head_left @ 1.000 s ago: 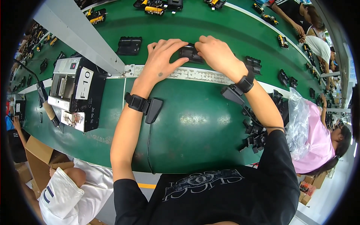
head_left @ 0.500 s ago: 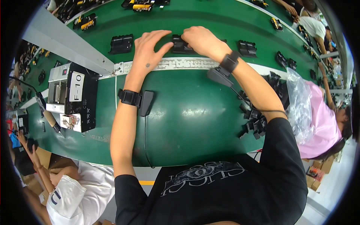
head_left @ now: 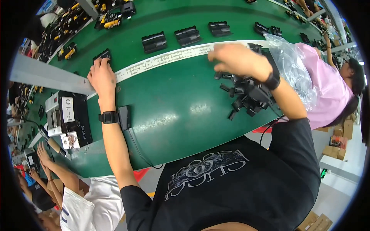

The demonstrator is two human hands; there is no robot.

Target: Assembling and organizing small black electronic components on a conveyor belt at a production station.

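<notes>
At the far left of the bench, my left hand [head_left: 102, 75] has its fingers bent over a black plastic shell [head_left: 101, 56], gripping its near side. Part of that shell is hidden under the fingertips. My right hand [head_left: 242, 59] hovers at the far edge of a heap of small black plastic pieces [head_left: 246, 95]. It is somewhat blurred, with thumb and fingers apart and nothing visible between them. Beyond the white strip lie similar black shells: one [head_left: 153, 42] at the left, another [head_left: 187, 35] in the middle, a third [head_left: 219, 29] further right.
A metal post [head_left: 50, 73] and a black-and-white bench machine [head_left: 69, 119] stand at the left, beside a soldering iron [head_left: 56, 146]. At the right, a clear plastic bag [head_left: 291, 69] lies against a person in pink [head_left: 323, 88]. Black-and-yellow assemblies [head_left: 111, 21] lie at the far left.
My left hand has moved left onto a black shell. My right hand has left the middle shell and moved right to the heap. The view has turned and shifted.
</notes>
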